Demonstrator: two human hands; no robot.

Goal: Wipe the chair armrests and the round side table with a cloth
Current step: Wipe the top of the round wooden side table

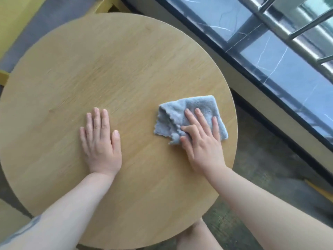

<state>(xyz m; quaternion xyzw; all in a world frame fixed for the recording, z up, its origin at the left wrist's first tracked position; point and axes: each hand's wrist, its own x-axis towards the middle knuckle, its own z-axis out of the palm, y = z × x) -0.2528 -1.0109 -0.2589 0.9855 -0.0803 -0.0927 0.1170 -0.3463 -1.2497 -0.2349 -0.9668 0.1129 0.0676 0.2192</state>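
Round wooden table (126,69): right hand (201,141) presses folded blue cloth (189,112) flat at 3 o'clock near rim, left hand (100,141) flat, released; loose folds risk bunching, cloth overshooting the edge.

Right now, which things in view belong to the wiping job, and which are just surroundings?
Part of the job:
- blue-grey cloth, folded, on the table's right side
- round wooden table
- right hand, pressing on the cloth
- left hand, flat on the bare tabletop

Just surroundings:
- dark marble sill
- metal railing
- yellow furniture behind the table
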